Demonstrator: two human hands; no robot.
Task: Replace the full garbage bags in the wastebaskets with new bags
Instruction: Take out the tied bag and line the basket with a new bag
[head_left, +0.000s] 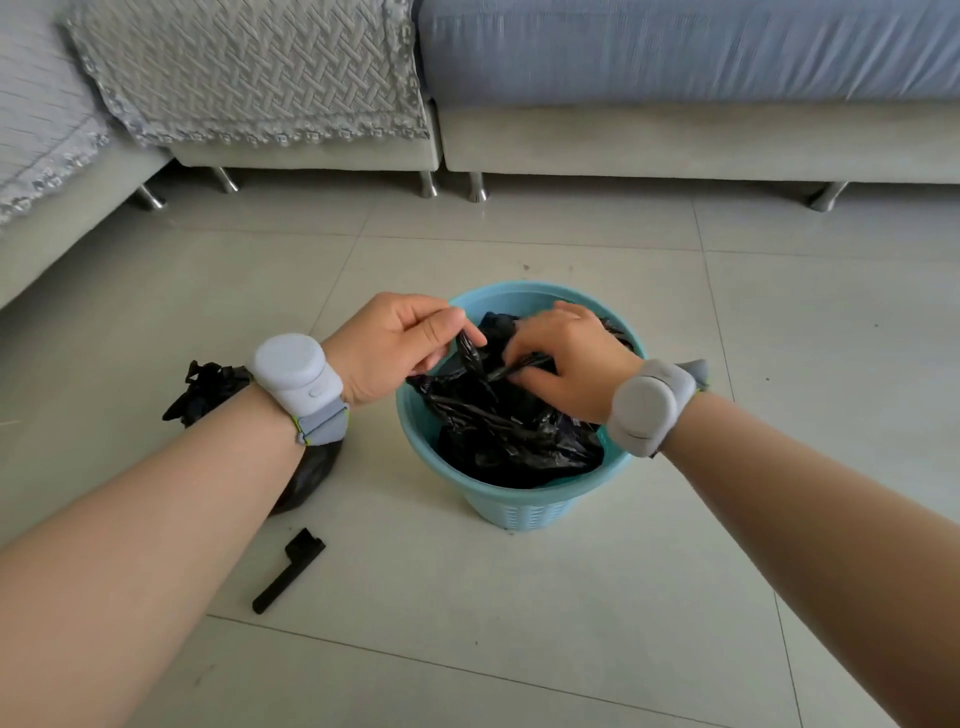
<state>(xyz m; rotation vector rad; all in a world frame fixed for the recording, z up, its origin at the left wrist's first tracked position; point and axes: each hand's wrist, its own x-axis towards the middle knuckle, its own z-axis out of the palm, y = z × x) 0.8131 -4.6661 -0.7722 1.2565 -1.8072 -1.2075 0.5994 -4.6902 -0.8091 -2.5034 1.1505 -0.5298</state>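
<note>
Leftmost, a knotted bag (208, 387) sat on the floor, partly hidden behind the left wrist, with a small black stick-like thing (288, 569) lying nearer the person. The left hand (395, 345) hovered at the left rim of the blue basket (519, 506), its fingers (434, 316) curled and pinching a twisted strand of the loose black bag (509, 441) bunched inside. The right hand (566, 358), just beside it over the mouth, pinched a second strand that ran sideways between the two hands. Both strands met near the middle, so the rim lay outward and below each hand. Neither hand looked nearer.
</note>
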